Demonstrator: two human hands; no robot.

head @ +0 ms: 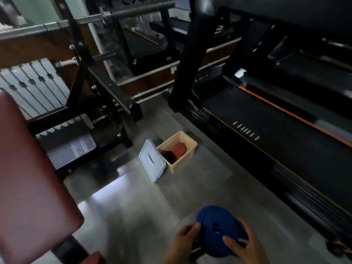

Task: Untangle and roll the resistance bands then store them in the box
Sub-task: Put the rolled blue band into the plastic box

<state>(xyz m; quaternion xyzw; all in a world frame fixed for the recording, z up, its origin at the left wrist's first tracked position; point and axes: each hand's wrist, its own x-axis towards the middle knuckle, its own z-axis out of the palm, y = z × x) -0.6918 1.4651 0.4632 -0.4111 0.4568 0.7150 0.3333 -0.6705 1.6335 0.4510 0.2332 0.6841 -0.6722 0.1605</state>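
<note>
A blue resistance band (215,220), rolled into a flat coil, is held low in the frame between both hands. My left hand (185,238) grips its left edge with thumb and fingers. My right hand (243,242) lies over its right side, fingers curled round the coil. Farther ahead on the floor stands an open beige box (187,156). Inside it sit a rolled orange band (180,149) and a dark rolled band (169,156).
The box's white lid (151,161) leans against its left side. A treadmill (266,126) runs along the right. A black weight rack (106,88) and a maroon padded bench (28,178) stand on the left. Grey floor (133,206) lies between me and the box.
</note>
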